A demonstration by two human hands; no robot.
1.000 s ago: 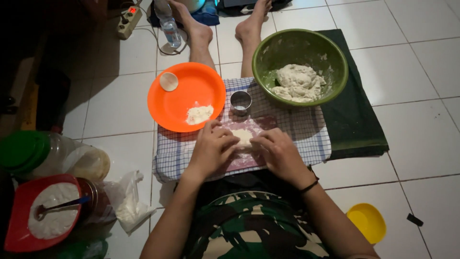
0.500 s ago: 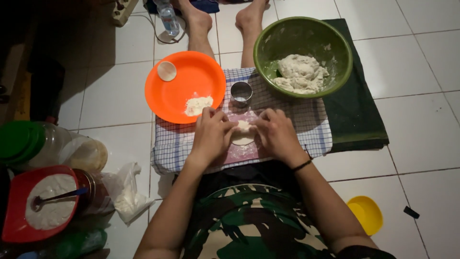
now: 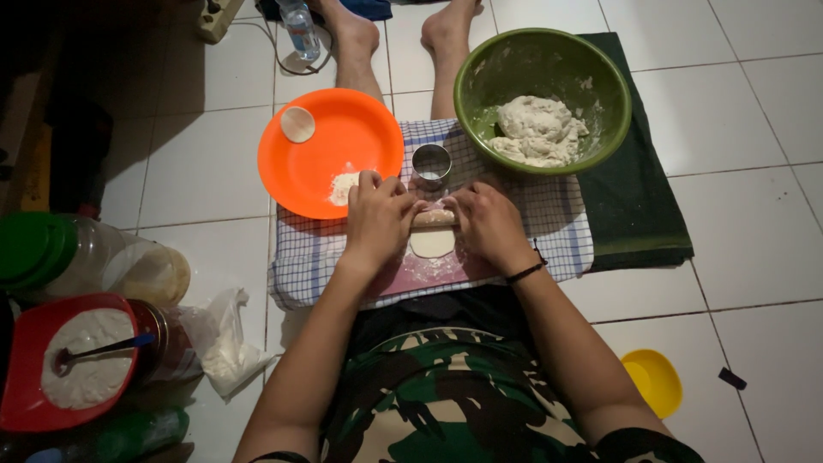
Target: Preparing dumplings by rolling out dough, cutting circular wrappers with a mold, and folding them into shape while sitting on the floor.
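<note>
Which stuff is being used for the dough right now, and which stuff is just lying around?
In use:
left hand and right hand, pressing the dough piece
checked cloth
metal ring cutter
green bowl of dough
orange plate with flour and a dough disc

Lying about:
water bottle
yellow lid
red bowl
plastic jar

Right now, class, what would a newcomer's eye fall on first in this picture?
The left hand and right hand press a rolling pin over a dough disc at the centre. An orange plate sits up left, and a green bowl of dough up right.
</note>
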